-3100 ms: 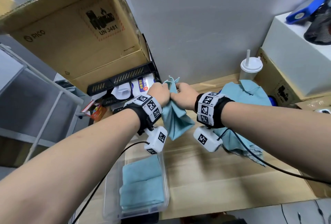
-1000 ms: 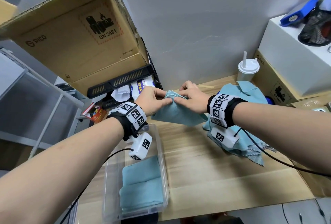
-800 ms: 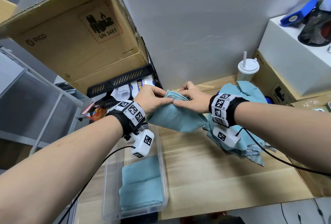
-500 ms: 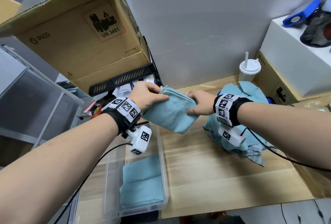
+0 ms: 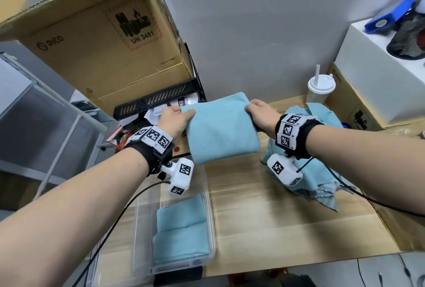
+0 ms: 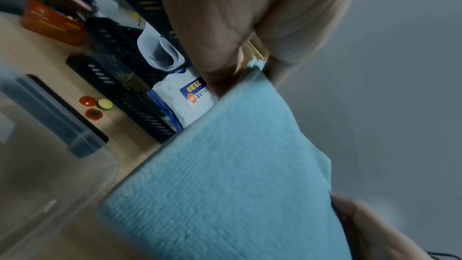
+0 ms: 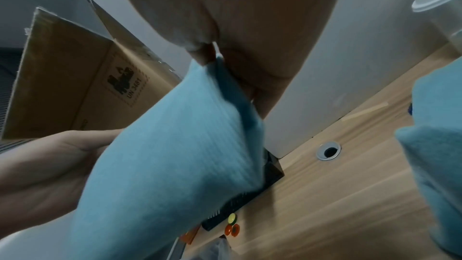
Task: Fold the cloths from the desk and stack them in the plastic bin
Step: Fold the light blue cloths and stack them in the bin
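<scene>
A folded light-blue cloth hangs in the air above the desk, stretched between both hands. My left hand pinches its upper left corner, and my right hand pinches its upper right corner. The left wrist view shows the cloth under my thumb, the right wrist view shows the cloth pinched at its top. A clear plastic bin sits at the near left of the desk with folded blue cloths in it. A heap of unfolded blue cloths lies under my right forearm.
A large cardboard box rests on a black crate at the back left. A lidded white cup with a straw stands by the wall. Cardboard and white boxes fill the right side. Small round magnets lie beside the bin.
My hands have drawn apart from the middle of the cloth to its two upper corners, spreading the folded cloth flat and lifting it slightly.
</scene>
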`<state>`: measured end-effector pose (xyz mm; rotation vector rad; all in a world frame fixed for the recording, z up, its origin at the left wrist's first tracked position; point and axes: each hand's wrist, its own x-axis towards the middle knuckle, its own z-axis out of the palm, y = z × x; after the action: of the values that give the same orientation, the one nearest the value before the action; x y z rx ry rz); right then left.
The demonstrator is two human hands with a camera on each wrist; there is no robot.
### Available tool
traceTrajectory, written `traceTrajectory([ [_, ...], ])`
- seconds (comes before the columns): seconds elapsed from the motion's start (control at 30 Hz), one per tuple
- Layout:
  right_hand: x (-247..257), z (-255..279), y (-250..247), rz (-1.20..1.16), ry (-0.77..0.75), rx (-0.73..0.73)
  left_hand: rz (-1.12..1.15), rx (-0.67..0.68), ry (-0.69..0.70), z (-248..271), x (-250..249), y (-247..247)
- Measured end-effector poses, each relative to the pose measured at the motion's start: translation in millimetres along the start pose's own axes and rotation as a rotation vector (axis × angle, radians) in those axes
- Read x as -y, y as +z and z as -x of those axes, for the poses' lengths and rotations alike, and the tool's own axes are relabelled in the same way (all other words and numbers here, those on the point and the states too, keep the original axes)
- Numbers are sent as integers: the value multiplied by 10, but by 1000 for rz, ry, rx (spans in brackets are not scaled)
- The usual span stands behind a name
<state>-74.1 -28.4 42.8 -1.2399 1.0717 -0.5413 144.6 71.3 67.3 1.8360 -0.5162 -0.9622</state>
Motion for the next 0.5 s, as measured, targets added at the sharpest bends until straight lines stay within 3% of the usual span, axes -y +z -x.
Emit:
traceTrajectory([
  [0.1,-10,-34,14,56,-27,-74,86,86,-120,150,-50,60],
  [0.23,-28,-72,9,69,-34,-119,84,425,-296,363,-54,154],
  [0.37,-55,-36,-1,-102,35,-52,85,405,-291,303,-4,158],
  [0.5,-90,29,-69,-240,254,244,45,335,-179,221,33,148],
])
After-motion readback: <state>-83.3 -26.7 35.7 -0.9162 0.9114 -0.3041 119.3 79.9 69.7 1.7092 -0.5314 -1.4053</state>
